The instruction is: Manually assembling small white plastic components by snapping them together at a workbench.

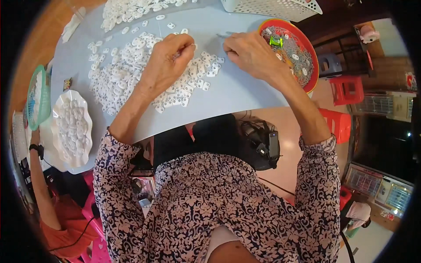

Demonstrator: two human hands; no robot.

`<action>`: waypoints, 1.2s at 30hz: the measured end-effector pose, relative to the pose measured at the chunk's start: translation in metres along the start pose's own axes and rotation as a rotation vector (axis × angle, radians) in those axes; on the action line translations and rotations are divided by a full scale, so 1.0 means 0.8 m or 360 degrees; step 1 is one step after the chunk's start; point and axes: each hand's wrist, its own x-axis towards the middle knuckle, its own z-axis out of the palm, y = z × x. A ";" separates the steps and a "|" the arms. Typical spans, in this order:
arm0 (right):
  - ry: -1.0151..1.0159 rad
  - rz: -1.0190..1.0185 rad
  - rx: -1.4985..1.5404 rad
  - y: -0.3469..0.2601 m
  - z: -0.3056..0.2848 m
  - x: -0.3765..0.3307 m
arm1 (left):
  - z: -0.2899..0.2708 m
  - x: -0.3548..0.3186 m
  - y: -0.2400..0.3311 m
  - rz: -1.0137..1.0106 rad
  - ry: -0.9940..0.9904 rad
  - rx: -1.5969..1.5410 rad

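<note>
Over the heap of small white plastic pieces with round holes [118,74], my left hand [172,59] is closed with its fingertips curled together. A bit of white shows at those fingertips, too small to name. My right hand [252,55] is closed in a pinch just left of the red bowl [316,72]; what it holds, if anything, is hidden. Thin grey metal pieces [226,34] show just past its fingers. Inside the bowl are many grey metal pieces [302,48], a few white pieces and a shiny green wrapper [276,41].
A scalloped white dish [90,149] filled with white pieces stands at the table's left. At the far edge are a clear tray [175,9] of white pieces and a perforated white basket [272,8]. Another person's arm [41,188] reaches toward a green basket [46,96]. Red stools [346,90] stand right.
</note>
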 end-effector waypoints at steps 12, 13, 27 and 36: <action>0.0201 0.0466 0.1120 -0.022 0.013 0.015 | 0.006 -0.005 -0.001 -0.0051 -0.0083 -0.0205; 0.0173 0.0498 0.1242 -0.024 0.016 0.017 | 0.009 -0.005 0.001 -0.0069 -0.0046 -0.0290; 0.0178 0.0460 0.1866 -0.039 0.020 0.029 | 0.005 -0.004 0.004 0.0120 0.0078 0.0046; 0.0295 0.0249 0.1284 -0.049 0.011 0.026 | 0.011 -0.008 0.000 -0.0193 -0.0043 -0.0371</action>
